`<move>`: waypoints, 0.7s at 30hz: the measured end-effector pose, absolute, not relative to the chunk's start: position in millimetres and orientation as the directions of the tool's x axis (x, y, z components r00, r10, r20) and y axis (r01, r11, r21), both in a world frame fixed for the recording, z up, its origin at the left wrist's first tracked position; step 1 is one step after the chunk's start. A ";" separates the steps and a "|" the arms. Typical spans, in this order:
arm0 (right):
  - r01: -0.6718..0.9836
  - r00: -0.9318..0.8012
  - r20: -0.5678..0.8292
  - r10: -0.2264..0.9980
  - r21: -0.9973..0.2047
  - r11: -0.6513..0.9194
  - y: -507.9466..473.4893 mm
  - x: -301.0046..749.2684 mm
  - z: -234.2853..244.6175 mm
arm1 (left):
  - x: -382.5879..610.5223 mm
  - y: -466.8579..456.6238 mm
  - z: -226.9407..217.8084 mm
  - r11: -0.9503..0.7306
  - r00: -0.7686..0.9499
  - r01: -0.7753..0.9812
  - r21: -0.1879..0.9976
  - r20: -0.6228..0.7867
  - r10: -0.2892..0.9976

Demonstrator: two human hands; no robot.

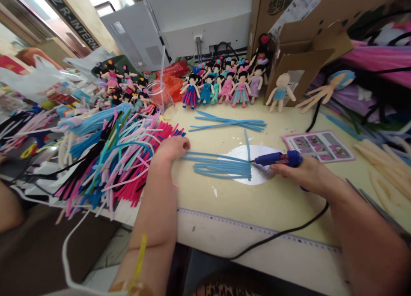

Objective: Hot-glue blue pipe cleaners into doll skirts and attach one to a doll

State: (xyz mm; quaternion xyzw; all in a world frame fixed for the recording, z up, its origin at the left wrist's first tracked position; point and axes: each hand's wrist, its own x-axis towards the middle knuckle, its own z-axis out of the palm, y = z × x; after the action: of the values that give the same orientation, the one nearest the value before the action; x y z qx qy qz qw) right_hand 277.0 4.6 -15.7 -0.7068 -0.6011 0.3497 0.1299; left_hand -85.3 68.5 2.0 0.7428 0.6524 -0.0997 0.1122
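Note:
My right hand (298, 171) is closed round a blue hot glue gun (278, 159), whose tip points left. The tip meets the right ends of a row of light-blue pipe cleaners (221, 169) lying side by side, crossed by an upright blue stem (247, 144). Beneath their right part is a shiny white disc (257, 178). My left hand (173, 148) has its fingers curled at the left end of the uppermost blue pipe cleaner (205, 154) and appears to pinch it; the fingertips are partly hidden.
Loose blue pipe cleaners (231, 124) lie farther back. A large multicoloured bundle (122, 154) fills the left. Small dolls (224, 86) stand at the back beside a cardboard box (298, 56). A picture card (321, 146) lies right; the gun's black cord (282, 231) crosses the front edge.

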 end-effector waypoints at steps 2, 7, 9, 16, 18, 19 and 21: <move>0.755 0.011 -0.314 0.949 -0.620 -0.214 4.3 276.9 -14.8 | -62.1 66.8 -0.1 -0.278 0.322 0.938 0.207 -0.218 0.921; 0.742 -0.017 -0.243 0.970 -0.653 -0.151 3.3 277.4 -15.3 | 4.9 59.0 -15.2 -0.543 0.614 0.712 0.445 -0.021 0.789; 0.741 -0.014 -0.239 0.971 -0.654 -0.150 3.1 277.5 -16.1 | 18.2 56.7 -21.3 -0.561 0.630 0.693 0.453 -0.003 0.777; 0.743 -0.014 -0.278 0.961 -0.646 -0.176 2.3 277.3 -16.2 | 25.2 53.5 -24.1 -0.570 0.653 0.707 0.419 -0.078 0.753; 0.738 -0.014 -0.272 0.962 -0.652 -0.173 1.7 276.9 -15.5 | 26.3 52.7 -23.4 -0.578 0.660 0.704 0.412 -0.082 0.746; 0.734 -0.016 -0.266 0.964 -0.657 -0.169 1.4 276.6 -15.1 | 27.0 52.3 -23.3 -0.578 0.658 0.707 0.408 -0.080 0.748; 0.734 -0.002 -0.267 0.964 -0.655 -0.180 0.9 275.9 -14.5 | 28.5 51.5 -23.7 -0.579 0.654 0.711 0.398 -0.073 0.753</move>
State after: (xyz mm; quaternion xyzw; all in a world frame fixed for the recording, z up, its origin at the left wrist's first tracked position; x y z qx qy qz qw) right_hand 275.9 0.9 -14.5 -0.6865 -0.6183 0.3445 0.1666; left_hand 28.5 51.5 -23.7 0.8872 0.4124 0.0520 0.2004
